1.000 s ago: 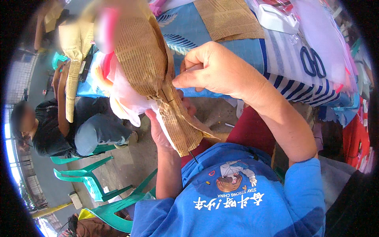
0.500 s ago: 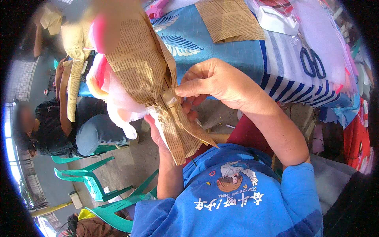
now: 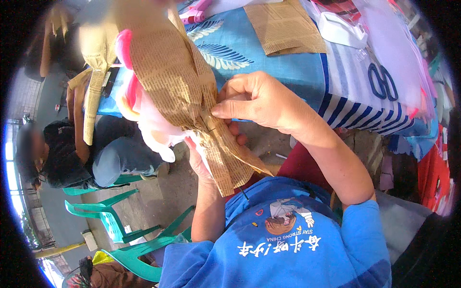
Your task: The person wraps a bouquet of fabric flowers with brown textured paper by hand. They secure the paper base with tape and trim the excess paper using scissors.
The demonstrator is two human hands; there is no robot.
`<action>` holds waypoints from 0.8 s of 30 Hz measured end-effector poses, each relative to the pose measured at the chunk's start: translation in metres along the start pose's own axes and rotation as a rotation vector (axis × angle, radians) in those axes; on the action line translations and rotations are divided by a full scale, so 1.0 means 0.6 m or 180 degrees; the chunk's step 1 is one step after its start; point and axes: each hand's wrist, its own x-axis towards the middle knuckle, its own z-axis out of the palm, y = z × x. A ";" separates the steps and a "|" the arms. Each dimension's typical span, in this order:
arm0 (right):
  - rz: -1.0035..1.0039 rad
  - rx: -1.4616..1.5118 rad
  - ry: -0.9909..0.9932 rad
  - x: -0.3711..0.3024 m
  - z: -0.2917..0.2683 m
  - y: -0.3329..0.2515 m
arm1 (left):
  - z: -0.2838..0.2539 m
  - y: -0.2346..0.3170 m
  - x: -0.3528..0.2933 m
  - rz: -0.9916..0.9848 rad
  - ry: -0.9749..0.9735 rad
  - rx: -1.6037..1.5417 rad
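Note:
A bouquet-shaped bundle is wrapped in brown newsprint-patterned wrapping paper, gathered into a narrow waist with a flared tail below. My left hand grips this waist from beneath, its fingertips showing past the paper's right side. At the same waist, my right hand has thumb and forefinger closed in a pinch against the paper. Out of the wrap's left side bulges a soft pink and white plush-like thing. The top of the bundle is blurred.
A table with a blue leaf-patterned cloth stands ahead, bearing a folded brown paper sheet, a white tape dispenser and a pink tool. At left sit a person in dark clothes and green plastic chairs. Another brown-wrapped bundle is beyond.
The bundle has tilted and shifted slightly right in view. A clear strip of tape seen by my right thumb earlier is now hard to make out. Both hands stay at the waist.

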 end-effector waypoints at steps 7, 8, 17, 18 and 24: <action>0.0076 -0.0720 0.0025 0.002 0.010 0.001 | -0.002 0.014 -0.012 0.0027 0.0563 0.0801; 0.0142 -0.0684 0.0051 0.001 0.013 0.003 | -0.004 0.016 -0.011 0.0037 0.0511 0.0854; -0.0472 0.0755 0.0608 0.004 0.045 0.056 | -0.023 0.039 0.008 0.0719 0.0633 0.1881; -0.0565 0.0537 0.0749 0.007 0.044 0.065 | -0.021 0.038 0.011 0.0855 0.0840 0.2001; -0.1142 -0.0483 0.1725 0.016 0.048 0.073 | 0.018 0.016 0.030 0.1273 0.1923 0.2901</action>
